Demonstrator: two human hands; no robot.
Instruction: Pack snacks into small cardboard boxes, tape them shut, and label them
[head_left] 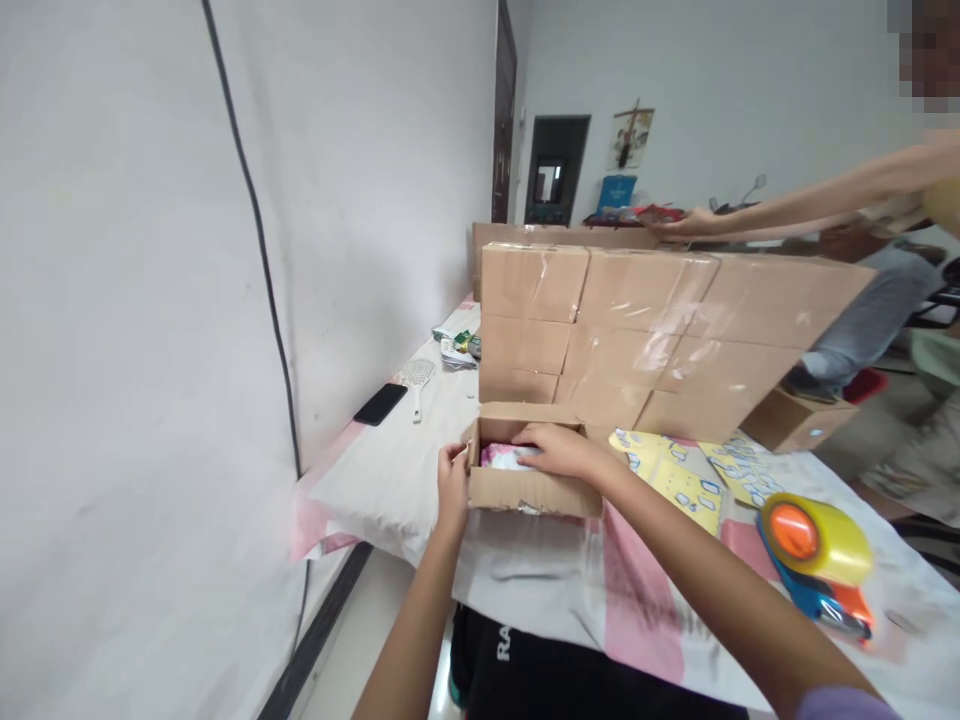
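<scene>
A small open cardboard box (536, 492) stands at the table's near edge, its flaps raised. My left hand (452, 482) is closed on the box's left side, by the flap. Inside the box lies a pink and white packet (504, 456). My right hand (559, 450) reaches in over the right wall, fingers apart and resting on or beside the packet; part of what lies under it is hidden. Yellow printed sheets (667, 475) lie to the right of the box. A tape dispenser (817, 600) with a roll of clear yellowish tape sits further right.
Taped cardboard boxes (600, 320) form a wall just behind the open box. At left are a black phone (381, 404), a white hairbrush (418, 385) and small packets (459, 346). Another person's arm (810, 205) extends over the boxes. A wall (150, 350) borders the table's left.
</scene>
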